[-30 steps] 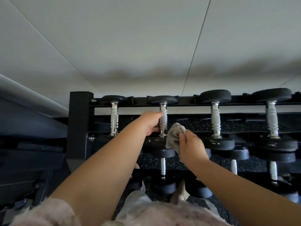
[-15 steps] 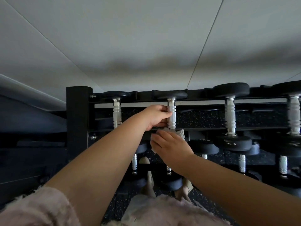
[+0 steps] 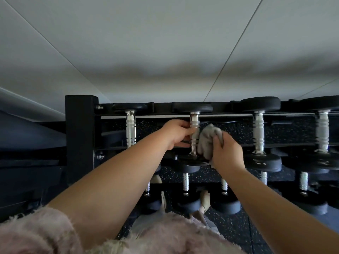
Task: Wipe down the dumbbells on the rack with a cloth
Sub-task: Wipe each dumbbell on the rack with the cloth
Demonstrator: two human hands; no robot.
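She's got her left hand (image 3: pixel 178 133) wrapped around the silver handle of the 2nd dumbbell (image 3: pixel 194 136) from the left on the top shelf of the black rack (image 3: pixel 80 136). Her right hand (image 3: pixel 226 153) bunches a grey cloth (image 3: pixel 207 142) in its fingers, pressing it against that handle's right side, just above the near weight.

Grey cloth (image 3: pixel 208 140), black rack (image 3: pixel 80 136)
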